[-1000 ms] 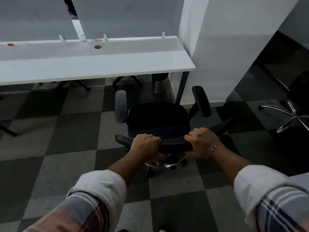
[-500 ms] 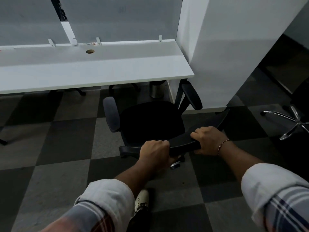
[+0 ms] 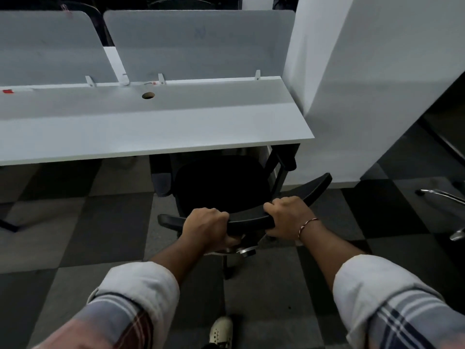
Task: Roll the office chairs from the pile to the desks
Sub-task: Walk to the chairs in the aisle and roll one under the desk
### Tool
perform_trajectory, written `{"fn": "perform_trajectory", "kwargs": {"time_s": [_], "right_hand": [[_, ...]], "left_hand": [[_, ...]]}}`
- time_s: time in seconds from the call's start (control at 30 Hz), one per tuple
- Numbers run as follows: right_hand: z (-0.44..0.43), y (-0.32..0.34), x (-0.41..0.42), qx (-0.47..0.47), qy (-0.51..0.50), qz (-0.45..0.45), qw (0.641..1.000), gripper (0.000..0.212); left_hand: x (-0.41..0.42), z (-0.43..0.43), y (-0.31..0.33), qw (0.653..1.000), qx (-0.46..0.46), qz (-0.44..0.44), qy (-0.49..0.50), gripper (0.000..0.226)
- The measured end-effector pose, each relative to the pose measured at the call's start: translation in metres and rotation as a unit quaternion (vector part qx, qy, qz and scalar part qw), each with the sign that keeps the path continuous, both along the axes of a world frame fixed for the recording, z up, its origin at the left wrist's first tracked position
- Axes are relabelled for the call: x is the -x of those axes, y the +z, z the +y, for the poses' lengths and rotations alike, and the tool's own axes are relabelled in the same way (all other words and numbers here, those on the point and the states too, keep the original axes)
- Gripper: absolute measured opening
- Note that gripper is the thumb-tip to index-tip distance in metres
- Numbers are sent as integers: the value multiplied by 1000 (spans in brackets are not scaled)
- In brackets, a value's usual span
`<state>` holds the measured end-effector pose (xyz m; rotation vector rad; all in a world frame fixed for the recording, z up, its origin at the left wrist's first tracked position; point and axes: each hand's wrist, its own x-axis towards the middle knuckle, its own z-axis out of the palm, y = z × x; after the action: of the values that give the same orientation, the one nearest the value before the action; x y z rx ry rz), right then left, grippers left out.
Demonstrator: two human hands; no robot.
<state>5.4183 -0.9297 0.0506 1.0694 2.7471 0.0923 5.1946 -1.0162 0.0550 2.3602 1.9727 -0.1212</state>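
A black office chair (image 3: 221, 182) stands in front of me with its seat partly under the white desk (image 3: 151, 129). Its armrests are tucked beneath the desk's front edge and mostly hidden. My left hand (image 3: 206, 227) grips the top edge of the chair's backrest near its left end. My right hand (image 3: 289, 215), with a thin bracelet at the wrist, grips the same edge further right. Both sets of fingers curl over the rim.
A white pillar (image 3: 364, 84) stands just right of the desk's end. Grey divider panels (image 3: 196, 44) rise behind the desk. The chrome base of another chair (image 3: 442, 200) shows at the right edge. The floor is chequered carpet; my shoe (image 3: 221, 331) is below.
The chair has rolled forward, so its seat and armrests have gone under the desk's front edge. I have stepped closer to the desk. Both hands keep their hold on the backrest.
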Motion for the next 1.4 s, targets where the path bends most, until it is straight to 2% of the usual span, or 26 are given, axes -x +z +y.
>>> {"fn": "perform_trajectory", "kwargs": {"time_s": [0.1, 0.3, 0.5, 0.63, 0.83, 1.07, 1.2, 1.27, 1.4], "right_hand": [[19, 0, 39, 1, -15, 20, 1000, 40], [68, -7, 109, -18, -22, 58, 998, 41], [109, -17, 144, -48, 19, 90, 995, 44], [112, -25, 139, -62, 22, 104, 992, 46], [110, -25, 137, -62, 33, 114, 991, 46], [94, -23, 132, -90, 4, 116, 989, 48], [73, -24, 127, -98, -40, 137, 985, 50], [67, -23, 122, -95, -43, 148, 983, 51], [52, -28, 111, -94, -29, 155, 983, 63]], "left_hand": [[39, 29, 5, 999, 32, 17, 6, 56], [111, 93, -2, 998, 37, 54, 5, 53], [155, 133, -11, 998, 32, 56, 5, 53], [155, 135, -14, 998, 27, 63, -10, 58], [150, 127, -10, 997, 23, 65, 16, 56], [133, 103, -12, 992, -10, 93, 89, 63], [114, 81, -18, 982, -70, 39, 170, 69], [105, 71, -22, 979, -91, 26, 181, 72], [93, 44, -36, 978, -76, 25, 190, 89]]}}
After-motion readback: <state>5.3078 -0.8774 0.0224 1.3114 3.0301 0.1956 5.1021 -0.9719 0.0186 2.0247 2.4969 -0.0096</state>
